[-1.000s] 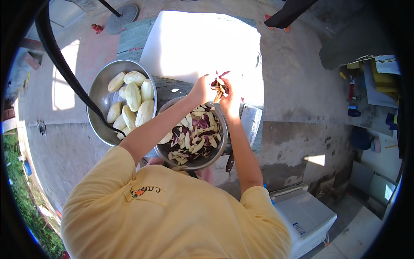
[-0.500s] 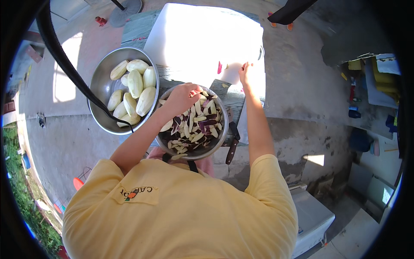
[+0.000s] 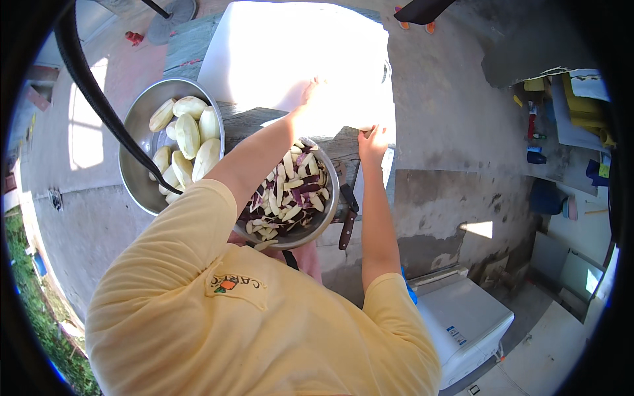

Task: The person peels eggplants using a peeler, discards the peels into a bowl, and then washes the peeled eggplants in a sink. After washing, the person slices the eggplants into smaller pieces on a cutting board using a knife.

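A white cutting board (image 3: 290, 46), washed out by sunlight, lies on the table in front of me. My left hand (image 3: 314, 91) reaches across to the board's surface; glare hides most of its fingers. At the board's near right corner, my right hand (image 3: 374, 140) has its fingers closed on the edge. Below my left forearm, a metal bowl (image 3: 328, 214) holds many cut eggplant strips (image 3: 290, 191), pale with purple skin. To its left, a wider steel basin (image 3: 134, 125) contains several whole peeled eggplants (image 3: 188, 135).
Beside the strip bowl, a knife with a brown handle (image 3: 346, 231) lies close to a black handle (image 3: 349, 197) at the table's (image 3: 244, 122) near edge. A white appliance (image 3: 456, 323) stands at my lower right. A dark strap (image 3: 99, 86) hangs across the left.
My left hand has left the strip bowl and moved forward and right onto the board. My right hand has come nearer, to the board's corner. The view has shifted slightly.
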The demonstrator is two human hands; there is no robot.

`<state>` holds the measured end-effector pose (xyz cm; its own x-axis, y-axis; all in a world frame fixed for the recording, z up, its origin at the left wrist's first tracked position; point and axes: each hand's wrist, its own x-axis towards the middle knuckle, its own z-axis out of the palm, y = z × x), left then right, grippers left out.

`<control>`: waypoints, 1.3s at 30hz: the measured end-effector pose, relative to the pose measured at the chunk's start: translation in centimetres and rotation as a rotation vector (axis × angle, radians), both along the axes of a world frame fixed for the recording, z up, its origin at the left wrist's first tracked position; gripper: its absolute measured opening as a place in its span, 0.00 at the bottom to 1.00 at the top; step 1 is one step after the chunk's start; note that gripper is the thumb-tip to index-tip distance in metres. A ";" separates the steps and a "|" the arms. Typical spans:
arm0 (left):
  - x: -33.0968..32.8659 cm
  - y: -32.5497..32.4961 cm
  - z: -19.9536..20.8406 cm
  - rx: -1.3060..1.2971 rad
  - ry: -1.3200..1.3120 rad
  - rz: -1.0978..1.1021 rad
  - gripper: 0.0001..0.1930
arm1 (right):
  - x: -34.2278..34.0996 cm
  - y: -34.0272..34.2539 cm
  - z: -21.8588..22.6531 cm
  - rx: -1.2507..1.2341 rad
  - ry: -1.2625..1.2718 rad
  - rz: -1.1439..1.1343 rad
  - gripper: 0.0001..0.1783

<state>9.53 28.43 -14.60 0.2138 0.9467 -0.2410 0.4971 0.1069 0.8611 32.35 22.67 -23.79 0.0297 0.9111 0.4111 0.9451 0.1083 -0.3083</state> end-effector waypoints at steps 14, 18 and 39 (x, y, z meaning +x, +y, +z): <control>-4.0 -4.2 6.1 0.028 0.239 0.082 0.12 | -1.8 -1.1 7.6 -0.472 0.455 -0.138 0.08; -6.3 -13.6 9.6 0.036 0.049 -0.126 0.12 | -6.1 -5.1 12.7 -0.858 0.843 0.267 0.09; -12.0 -33.9 2.8 -0.702 -0.850 0.892 0.27 | -9.5 8.4 0.8 0.094 0.041 0.430 0.05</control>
